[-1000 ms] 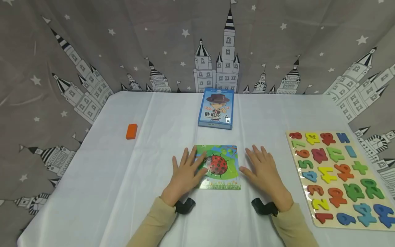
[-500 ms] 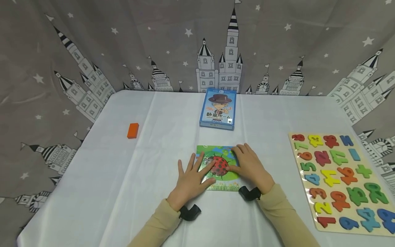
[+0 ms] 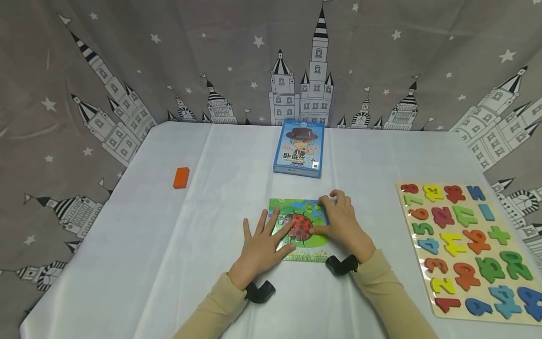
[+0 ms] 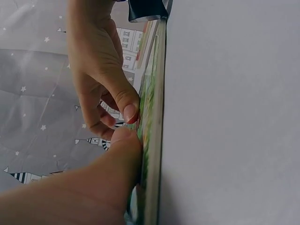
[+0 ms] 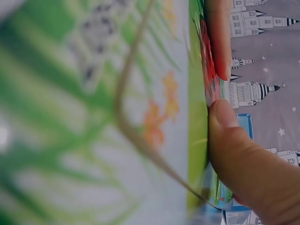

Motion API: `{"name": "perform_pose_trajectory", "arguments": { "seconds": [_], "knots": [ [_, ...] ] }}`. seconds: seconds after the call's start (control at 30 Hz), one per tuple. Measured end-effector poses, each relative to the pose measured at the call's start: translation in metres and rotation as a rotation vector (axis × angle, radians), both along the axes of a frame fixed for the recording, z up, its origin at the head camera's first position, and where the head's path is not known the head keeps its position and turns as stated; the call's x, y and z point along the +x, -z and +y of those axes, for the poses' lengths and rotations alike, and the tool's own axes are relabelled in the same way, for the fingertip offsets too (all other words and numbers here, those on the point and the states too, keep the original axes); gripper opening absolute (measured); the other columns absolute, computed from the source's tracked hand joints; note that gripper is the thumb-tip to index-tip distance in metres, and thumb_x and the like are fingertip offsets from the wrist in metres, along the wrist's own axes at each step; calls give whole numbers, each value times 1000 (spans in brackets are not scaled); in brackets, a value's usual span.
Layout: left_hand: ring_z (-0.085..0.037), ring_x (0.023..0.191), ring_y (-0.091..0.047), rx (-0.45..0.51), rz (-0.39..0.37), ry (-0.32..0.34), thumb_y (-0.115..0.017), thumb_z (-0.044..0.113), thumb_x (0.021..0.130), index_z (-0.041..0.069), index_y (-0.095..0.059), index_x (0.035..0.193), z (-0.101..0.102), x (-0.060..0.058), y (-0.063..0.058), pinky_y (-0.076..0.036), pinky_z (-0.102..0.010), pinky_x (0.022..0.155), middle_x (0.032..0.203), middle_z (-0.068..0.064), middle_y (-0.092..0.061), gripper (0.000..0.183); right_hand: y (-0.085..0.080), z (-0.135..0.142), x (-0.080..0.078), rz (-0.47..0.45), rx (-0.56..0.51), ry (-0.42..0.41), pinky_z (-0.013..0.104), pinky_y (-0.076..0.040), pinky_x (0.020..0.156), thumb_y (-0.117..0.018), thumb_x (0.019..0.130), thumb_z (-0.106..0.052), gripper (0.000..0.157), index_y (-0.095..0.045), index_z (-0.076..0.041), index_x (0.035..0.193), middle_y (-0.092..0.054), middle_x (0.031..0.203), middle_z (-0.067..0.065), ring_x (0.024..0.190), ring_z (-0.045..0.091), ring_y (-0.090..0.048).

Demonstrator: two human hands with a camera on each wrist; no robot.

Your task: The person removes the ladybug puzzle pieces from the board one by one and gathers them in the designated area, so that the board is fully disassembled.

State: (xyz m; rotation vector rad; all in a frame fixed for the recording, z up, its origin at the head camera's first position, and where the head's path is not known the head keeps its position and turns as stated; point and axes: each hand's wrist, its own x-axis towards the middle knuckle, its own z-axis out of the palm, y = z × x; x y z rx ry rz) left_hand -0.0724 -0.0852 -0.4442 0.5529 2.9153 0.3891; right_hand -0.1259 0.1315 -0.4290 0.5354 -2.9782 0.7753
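A square jigsaw puzzle with a red ladybug on green leaves lies flat on the table in the head view. My left hand rests on its left part with straight, spread fingers, the index tip at the ladybug. My right hand grips the upper right part of the puzzle. Its thumb presses beside the ladybug and its bent index finger is at the top edge. In the left wrist view the right thumb meets the picture close to the left hand. The right wrist view shows the puzzle blurred and close.
A blue card game box lies behind the puzzle. At the right stands out a wooden number board with coloured pieces. An orange block lies at the left on the white tablecloth. A grey castle-print curtain hangs behind.
My right hand has moved left from beside the puzzle onto its upper right part, and its fingers have bent. My left hand has shifted slightly right, staying on the puzzle.
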Motion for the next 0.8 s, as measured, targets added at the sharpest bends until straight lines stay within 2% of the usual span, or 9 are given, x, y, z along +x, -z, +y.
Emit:
{"name": "perform_pose_trajectory", "arguments": {
  "seconds": [0.2, 0.37, 0.5, 0.57, 0.67, 0.8],
  "knots": [
    [-31, 136, 0, -5, -3, -8, -37, 62, 87, 34, -32, 141, 1, 1, -2, 4, -66, 96, 151, -6, -9, 61, 0, -2, 0, -36, -18, -17, 49, -32, 81, -84, 60, -34, 71, -49, -3, 113, -53, 106, 14, 96, 34, -42],
    [-31, 136, 0, -4, -9, -3, -37, 62, 87, 34, -31, 141, 1, 0, -1, 5, -65, 96, 151, -6, -8, 61, 1, -1, 0, -87, -75, -51, 46, -33, 79, -81, 66, -25, 70, -49, 0, 123, -56, 98, 9, 93, 30, -45],
    [-31, 136, 0, -6, -2, -1, -36, 62, 87, 35, -30, 141, 2, -1, 0, 5, -65, 96, 151, -6, -8, 61, -2, 5, 0, -129, -129, -56, 43, -33, 78, -80, 67, -22, 64, -52, 0, 120, -55, 91, 5, 89, 26, -45],
    [-31, 136, 0, -1, 0, 0, -36, 62, 87, 35, -30, 141, 2, -2, 1, 5, -65, 96, 151, -5, -8, 61, -6, 14, -1, -155, -159, -36, 43, -35, 79, -81, 67, -21, 63, -52, 0, 119, -55, 92, 6, 89, 27, -47],
    [-31, 136, 0, 6, 2, -1, -36, 62, 87, 35, -29, 142, 1, -1, 1, 5, -65, 96, 151, -5, -8, 61, -13, 38, -3, -188, -173, 44, 46, -39, 80, -80, 67, -18, 63, -49, 2, 118, -55, 96, 13, 91, 31, -49],
    [-31, 136, 1, 3, 2, -10, -36, 62, 87, 35, -28, 142, 0, 0, 2, 4, -65, 97, 151, -6, -8, 61, -21, 74, -5, -237, -79, 200, 46, -42, 73, -77, 71, -15, 63, -44, 7, 120, -53, 100, 24, 88, 35, -49]
  ]
}}
